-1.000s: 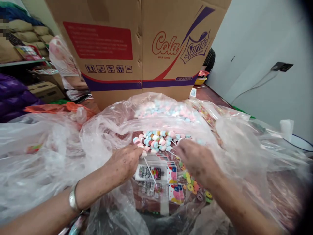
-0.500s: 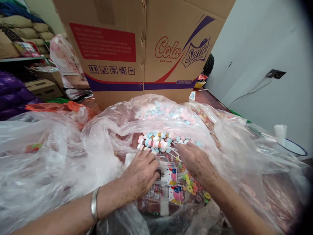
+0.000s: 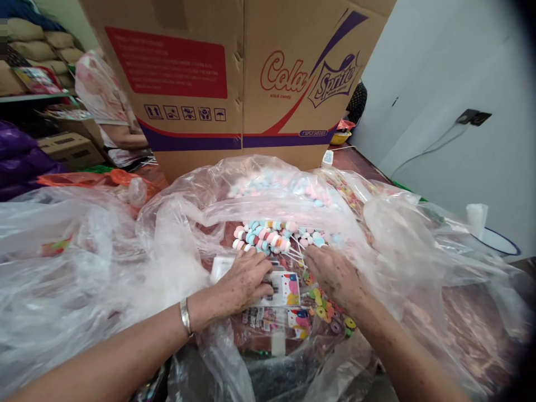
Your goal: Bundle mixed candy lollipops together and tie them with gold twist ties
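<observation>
My left hand [image 3: 245, 279] lies palm down on a stack of small printed packets [image 3: 285, 287], its fingers curled over the top packet. My right hand [image 3: 335, 273] is just to the right, knuckles up, fingers bent down among loose ring-shaped sweets [image 3: 324, 312] and thin white sticks; what it grips is hidden. Just beyond both hands lies a heap of pastel candy sticks [image 3: 270, 237] in pink, blue and white. All of it sits inside a large open clear plastic bag [image 3: 176, 234].
A tall cardboard box [image 3: 234, 84] printed "Cola Sprite" stands right behind the bag. Another person in a floral top [image 3: 100, 100] sits at back left. More clear plastic [image 3: 62, 268] spreads left; a white bowl [image 3: 498, 243] sits at far right near the wall.
My left hand let go of a candy stick it held up, moved right and came down onto the packets. My right hand stayed low among the sweets.
</observation>
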Demonstrator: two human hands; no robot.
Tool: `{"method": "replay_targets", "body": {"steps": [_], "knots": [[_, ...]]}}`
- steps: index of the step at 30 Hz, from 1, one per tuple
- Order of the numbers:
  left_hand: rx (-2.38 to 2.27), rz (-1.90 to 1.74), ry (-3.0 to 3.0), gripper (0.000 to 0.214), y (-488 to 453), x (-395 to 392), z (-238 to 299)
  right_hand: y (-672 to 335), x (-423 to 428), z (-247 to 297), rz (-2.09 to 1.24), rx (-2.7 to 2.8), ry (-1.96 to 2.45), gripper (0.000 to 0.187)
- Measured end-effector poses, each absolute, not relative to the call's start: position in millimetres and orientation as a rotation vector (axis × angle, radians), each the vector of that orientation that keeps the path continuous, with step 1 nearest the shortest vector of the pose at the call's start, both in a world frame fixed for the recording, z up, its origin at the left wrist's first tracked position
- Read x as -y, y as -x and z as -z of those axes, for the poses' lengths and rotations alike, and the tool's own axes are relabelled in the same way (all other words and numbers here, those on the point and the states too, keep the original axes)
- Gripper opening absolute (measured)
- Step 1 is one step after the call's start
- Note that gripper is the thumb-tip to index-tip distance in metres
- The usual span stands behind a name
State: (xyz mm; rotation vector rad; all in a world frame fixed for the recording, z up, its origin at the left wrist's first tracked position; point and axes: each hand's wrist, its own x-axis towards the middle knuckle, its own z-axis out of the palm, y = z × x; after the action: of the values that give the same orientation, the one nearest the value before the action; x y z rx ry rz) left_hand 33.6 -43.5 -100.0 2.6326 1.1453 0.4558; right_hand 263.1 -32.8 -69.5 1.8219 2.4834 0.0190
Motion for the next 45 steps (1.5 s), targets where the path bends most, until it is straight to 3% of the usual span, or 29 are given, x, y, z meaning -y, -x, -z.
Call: {"method": "replay_targets", "body": {"steps": [3, 8, 14, 20, 24, 29, 33, 38, 41, 45], "knots": [[-1.123, -0.519, -2.633, 0.003, -32.6, 40.5, 105.8, -261.6, 33.1, 70.9, -0.022, -2.47, -1.835, 0.019], [-1.097, -0.651, -2.639, 0.021, -31.4, 41.0, 108.4, -265.7, 31.9, 79.6, -0.022, -2.572, -1.807, 0.022], [-1.159, -0.773, -2.517, 0.023, -30.2, 48.3, 92.6, -266.0, 41.3, 71.9, -0.079, -2.997, -1.86, 0.022], [-1.038, -0.683, -2.403, 0.019, -30.3, 56.0, 75.6, -247.0, 66.8, 61.5, 0.788, -3.407, -1.597, 0.009], [-1.033, -0.59, -2.266, 0.012, -28.2, 63.9, 79.3, -238.6, 74.2, 72.7, 0.602, -3.563, -1.556, 0.025], [-0.95, -0.644, -2.263, 0.029, -27.0, 59.0, 88.2, -239.7, 74.5, 74.9, 0.316, -3.626, -1.558, 0.043], [-0.857, -0.597, -2.235, 0.032, -29.4, 58.1, 83.8, -238.2, 77.2, 74.0, 0.177, -3.669, -1.639, 0.047], [-0.865, -0.546, -2.164, 0.02, -31.1, 58.9, 83.7, -239.1, 79.4, 76.5, 0.117, -3.63, -1.692, 0.047], [-0.867, -0.606, -2.233, 0.026, -30.6, 59.4, 80.4, -238.5, 81.6, 76.6, 0.175, -3.646, -1.624, 0.044], [-0.924, -0.536, -2.217, 0.032, -30.4, 62.1, 74.3, -236.2, 84.5, 76.7, 0.532, -3.524, -1.608, 0.033]]}}
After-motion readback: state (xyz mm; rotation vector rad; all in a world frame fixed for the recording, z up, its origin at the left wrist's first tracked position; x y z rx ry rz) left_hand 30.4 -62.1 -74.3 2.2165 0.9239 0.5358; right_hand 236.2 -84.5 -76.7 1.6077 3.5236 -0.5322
